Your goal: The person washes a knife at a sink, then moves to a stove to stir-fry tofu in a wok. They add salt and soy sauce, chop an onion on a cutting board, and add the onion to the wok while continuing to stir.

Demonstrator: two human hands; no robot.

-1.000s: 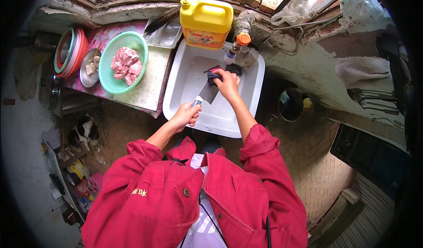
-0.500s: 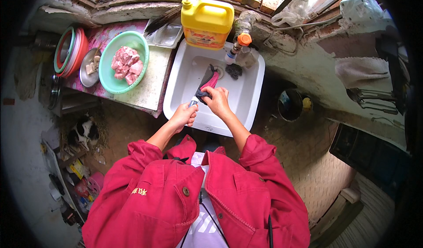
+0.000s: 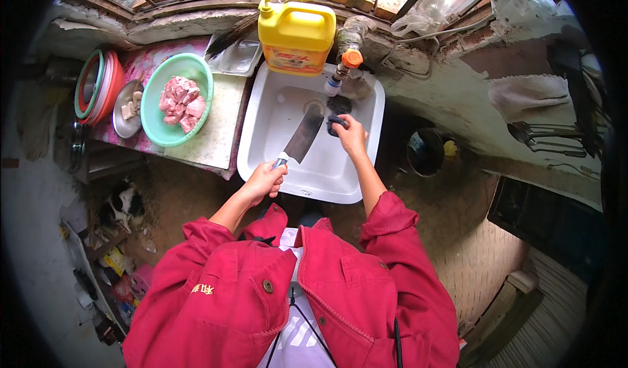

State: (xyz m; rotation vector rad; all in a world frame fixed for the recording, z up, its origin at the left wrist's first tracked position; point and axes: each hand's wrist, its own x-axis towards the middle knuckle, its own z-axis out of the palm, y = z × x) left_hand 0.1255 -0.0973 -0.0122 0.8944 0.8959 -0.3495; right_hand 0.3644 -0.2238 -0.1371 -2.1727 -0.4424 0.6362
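Observation:
My left hand (image 3: 265,181) grips the handle of a wide-bladed knife (image 3: 303,137), its blade angled up over the white sink (image 3: 252,142) toward the drain. My right hand (image 3: 352,134) pinches a dark cloth (image 3: 336,122) just right of the blade, apart from it. A dark scrubbing pad (image 3: 339,104) lies in the basin under a tap (image 3: 332,87) with an orange knob (image 3: 351,58). A yellow jug (image 3: 296,37) stands at the sink's back.
A mint bowl (image 3: 152,129) of raw meat, a metal bowl (image 3: 122,130), stacked coloured basins (image 3: 112,83) and plastic trays (image 3: 239,61) sit on the left counter (image 3: 221,119). Utensils (image 3: 543,145) hang at right. A bucket (image 3: 425,152) stands on the floor. A black-and-white animal (image 3: 121,204) lies lower left.
My right hand has moved with the cloth off the blade, up and to the right, leaving the blade uncovered. My left hand still holds the handle, slightly lower.

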